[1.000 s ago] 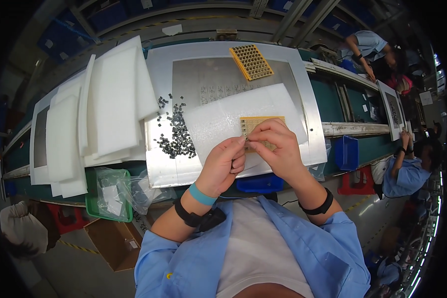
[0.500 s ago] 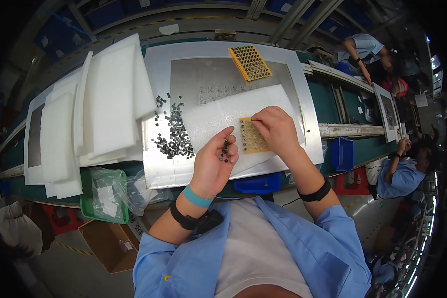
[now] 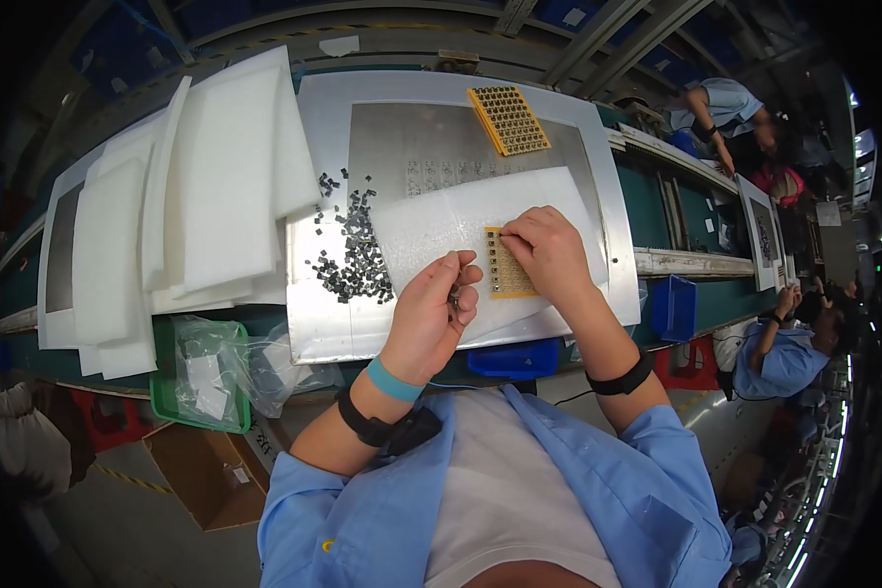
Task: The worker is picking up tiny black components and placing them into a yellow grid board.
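Observation:
A yellow circuit board (image 3: 513, 277) lies on a white foam sheet (image 3: 423, 221), with a column of small black parts along its left edge. My right hand (image 3: 551, 253) is over its upper part, thumb and fingertips pinched together near the top left corner; what they pinch is too small to make out. Left of the board, my left hand (image 3: 429, 316) is curled palm up around a few small black components, mostly hidden by the fingers now. Many loose black components (image 3: 356, 257) are scattered on the metal-framed panel (image 3: 309, 328), left of the foam.
A stack of yellow boards (image 3: 510, 120) filled with black parts sits at the panel's far side. White foam sheets (image 3: 235, 176) lean at the left. Nearby are a green tray (image 3: 164, 377) with plastic bags and a blue bin (image 3: 674, 309). Other people work at the right.
My left fingers have curled further over the components in the palm. My right hand stays pinched at the board's upper part. The whole view has shifted slightly.

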The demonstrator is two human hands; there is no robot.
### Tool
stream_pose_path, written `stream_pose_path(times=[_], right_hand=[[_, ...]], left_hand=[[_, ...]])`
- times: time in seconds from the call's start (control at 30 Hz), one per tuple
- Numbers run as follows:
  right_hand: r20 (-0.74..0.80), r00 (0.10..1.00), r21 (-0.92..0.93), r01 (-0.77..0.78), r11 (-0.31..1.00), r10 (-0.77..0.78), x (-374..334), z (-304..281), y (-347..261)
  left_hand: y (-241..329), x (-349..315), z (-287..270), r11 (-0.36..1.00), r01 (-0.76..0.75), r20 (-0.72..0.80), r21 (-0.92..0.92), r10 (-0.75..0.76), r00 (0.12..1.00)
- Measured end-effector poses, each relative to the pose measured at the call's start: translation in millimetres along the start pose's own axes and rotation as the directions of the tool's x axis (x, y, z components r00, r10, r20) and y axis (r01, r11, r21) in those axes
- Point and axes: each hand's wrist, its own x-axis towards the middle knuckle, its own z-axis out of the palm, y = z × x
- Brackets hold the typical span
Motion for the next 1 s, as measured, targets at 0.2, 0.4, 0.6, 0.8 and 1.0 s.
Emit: stream_pose_path(times=[0.2, 0.4, 0.6, 0.8, 1.0], right_hand=[[0.021, 1.0, -0.009, -0.018, 1.0, 0.018, 2.6, 0.5, -3.9], [0.042, 0.999, -0.035, -0.003, 0.999, 0.005, 3.2, -2.8, -3.2], [0.115, 0.993, -0.067, -0.013, 0.998, 0.021, 5.7, -9.2, -6.7], [0.292, 0.956, -0.152, 0.038, 0.988, 0.008, 21.5, -8.7, -6.3], [0.268, 0.963, -0.18, 0.036, 0.983, 0.014, 17.9, -4.5, -9.5]], left_hand=[[-5.9, 4.0, -11.1, 0.999, 0.001, 0.086, -0.033, 0.002, 0.996], [-7.0, 4.4, -8.2, 0.999, -0.003, 0.059, -0.045, 0.005, 0.998], [-8.9, 4.4, -7.9, 0.998, 0.013, 0.056, -0.057, -0.01, 0.998], [-6.8, 5.6, -10.2, 0.997, -0.001, 0.038, -0.074, 0.003, 0.999], [-5.2, 8.1, -13.6, 0.996, 0.002, 0.046, -0.084, 0.002, 0.999]])
